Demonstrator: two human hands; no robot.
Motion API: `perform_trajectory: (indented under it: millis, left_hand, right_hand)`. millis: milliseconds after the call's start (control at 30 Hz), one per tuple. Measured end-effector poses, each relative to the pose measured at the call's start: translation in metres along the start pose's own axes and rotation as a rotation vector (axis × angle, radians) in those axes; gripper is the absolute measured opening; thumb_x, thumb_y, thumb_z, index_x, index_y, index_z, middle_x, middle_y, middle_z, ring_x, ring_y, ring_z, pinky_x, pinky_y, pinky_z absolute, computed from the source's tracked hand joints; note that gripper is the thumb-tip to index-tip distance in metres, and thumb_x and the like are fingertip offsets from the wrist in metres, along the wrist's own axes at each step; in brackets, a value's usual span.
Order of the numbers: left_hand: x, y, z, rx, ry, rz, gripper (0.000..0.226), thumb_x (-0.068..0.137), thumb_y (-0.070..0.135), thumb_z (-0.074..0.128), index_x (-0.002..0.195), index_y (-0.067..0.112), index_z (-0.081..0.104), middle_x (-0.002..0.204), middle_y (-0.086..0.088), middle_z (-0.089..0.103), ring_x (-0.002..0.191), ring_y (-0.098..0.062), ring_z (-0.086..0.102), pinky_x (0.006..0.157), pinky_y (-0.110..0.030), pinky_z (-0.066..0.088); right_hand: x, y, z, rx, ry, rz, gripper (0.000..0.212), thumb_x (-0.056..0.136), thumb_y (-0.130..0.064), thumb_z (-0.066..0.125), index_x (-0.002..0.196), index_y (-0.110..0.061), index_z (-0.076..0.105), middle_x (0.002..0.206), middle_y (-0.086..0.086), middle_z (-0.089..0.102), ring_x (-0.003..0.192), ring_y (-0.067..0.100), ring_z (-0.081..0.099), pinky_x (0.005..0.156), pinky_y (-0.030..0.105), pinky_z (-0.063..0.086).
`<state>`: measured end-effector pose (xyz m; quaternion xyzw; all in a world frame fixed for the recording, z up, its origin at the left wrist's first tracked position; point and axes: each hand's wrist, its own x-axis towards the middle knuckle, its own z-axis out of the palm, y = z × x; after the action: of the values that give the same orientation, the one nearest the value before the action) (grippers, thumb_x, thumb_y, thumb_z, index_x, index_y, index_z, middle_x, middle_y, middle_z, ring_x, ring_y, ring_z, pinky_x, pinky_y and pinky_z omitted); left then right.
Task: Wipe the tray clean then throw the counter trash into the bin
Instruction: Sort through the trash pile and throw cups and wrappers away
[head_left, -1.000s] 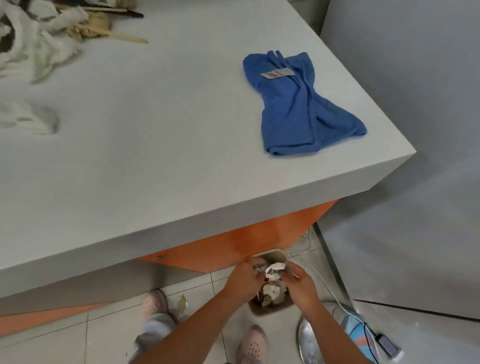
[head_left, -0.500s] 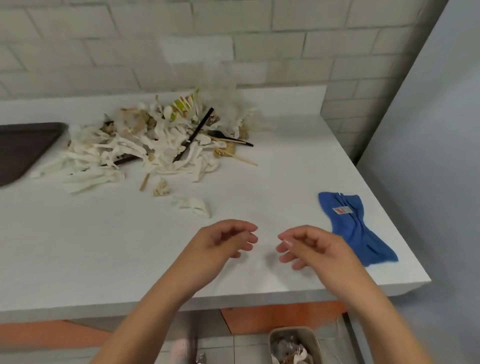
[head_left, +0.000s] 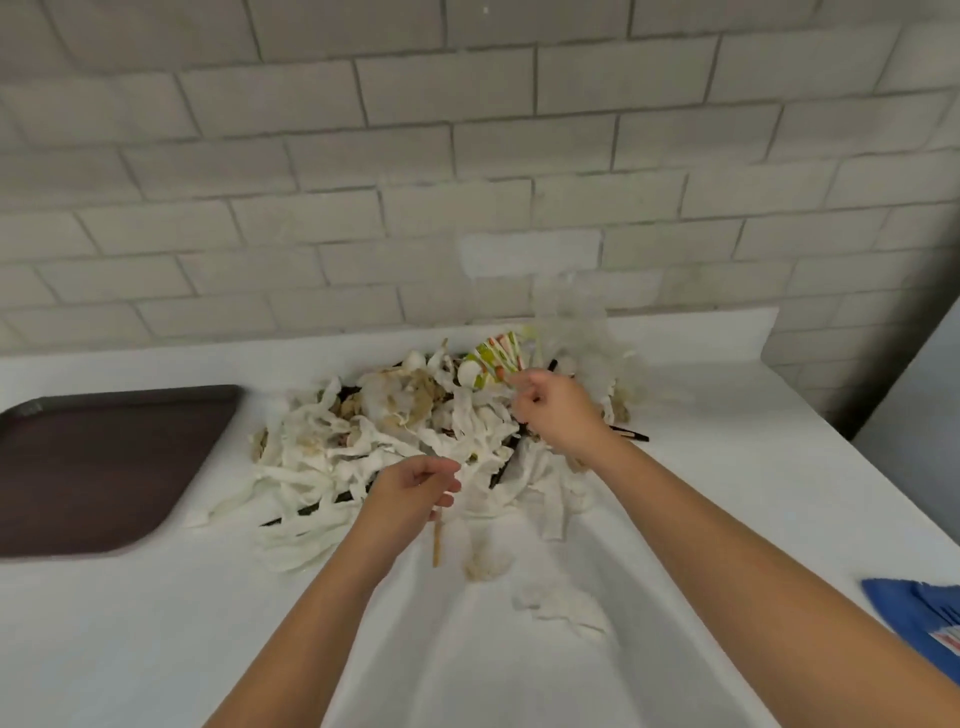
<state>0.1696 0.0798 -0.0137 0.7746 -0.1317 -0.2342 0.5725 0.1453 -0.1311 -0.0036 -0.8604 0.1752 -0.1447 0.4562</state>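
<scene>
Two bare hands reach over a heap of counter trash (head_left: 415, 447) piled on a white counter (head_left: 156, 623) beneath a grey brick wall (head_left: 467, 156); the heap, mostly crumpled white paper strips with brownish scraps, black sticks and a green-and-orange printed wrapper (head_left: 496, 358), lies at the centre of the frame, just right of the tray (head_left: 93, 467); the dark brown tray sits at nine o'clock, flat on the counter, its surface bare, partly cut off by the frame edge. The left hand (head_left: 415, 493) hovers at the heap's six o'clock edge, fingers loosely curled with thumb and forefinger close together, and whether they pinch a strip cannot be told; the right hand (head_left: 556, 410) is over the heap's two o'clock side, fingers curled inward near the wrapper, grip likewise unclear. A wooden stick (head_left: 436, 545) and loose paper wads lie just below the left hand; a blue cloth (head_left: 919, 618) rests at four o'clock near the counter's edge.
</scene>
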Motion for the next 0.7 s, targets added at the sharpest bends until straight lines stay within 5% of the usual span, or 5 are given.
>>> perform_trajectory:
  millis: [200,300,400,567,700]
  left_hand:
    - [0.067,0.015,-0.039,0.004,-0.012,0.03,0.014,0.093,0.016,0.054,0.095,0.017,0.068,0.089,-0.003,0.072,0.073,-0.013,0.065,0.068,-0.024,0.049]
    - [0.095,0.024,-0.051,0.027,-0.009,0.078,0.013,0.092,0.014,0.054,0.089,0.019,0.067,0.084,-0.002,0.069,0.071,-0.012,0.062,0.063,-0.021,0.047]
    - [0.125,0.029,-0.059,0.045,-0.02,0.1,0.013,0.092,0.016,0.056,0.094,0.017,0.068,0.083,-0.005,0.07,0.073,-0.015,0.063,0.07,-0.026,0.05]
    - [0.171,0.041,-0.048,0.115,-0.014,0.177,0.015,0.092,0.02,0.054,0.099,0.024,0.066,0.096,0.004,0.069,0.087,-0.011,0.064,0.079,-0.025,0.051]
    - [0.21,0.05,-0.016,0.291,0.082,0.366,0.018,0.093,0.019,0.053,0.103,0.015,0.067,0.104,-0.001,0.068,0.096,-0.015,0.062,0.079,-0.022,0.045]
  right_hand:
    - [0.105,-0.018,0.044,-0.391,-0.047,0.1,0.058,0.091,-0.041,0.055,0.142,-0.017,0.037,0.145,0.007,0.038,0.124,0.025,0.046,0.092,0.031,0.042]
    - [0.126,-0.002,0.062,-0.563,-0.108,0.219,0.08,0.082,-0.061,0.056,0.146,-0.023,0.027,0.151,0.007,0.024,0.134,0.028,0.035,0.098,0.041,0.041]
    - [0.132,0.006,0.07,-0.659,0.003,0.232,0.069,0.083,-0.055,0.055,0.142,-0.03,0.032,0.147,0.003,0.034,0.13,0.026,0.041,0.094,0.042,0.041]
    - [0.122,-0.009,0.054,-0.255,0.29,0.143,0.037,0.082,-0.04,0.063,0.114,-0.025,0.052,0.092,-0.006,0.062,0.083,0.014,0.06,0.058,0.025,0.041]
    - [0.114,-0.029,0.018,0.087,0.437,0.094,0.025,0.086,-0.031,0.062,0.109,-0.023,0.054,0.086,-0.015,0.056,0.076,0.004,0.053,0.062,0.021,0.039]
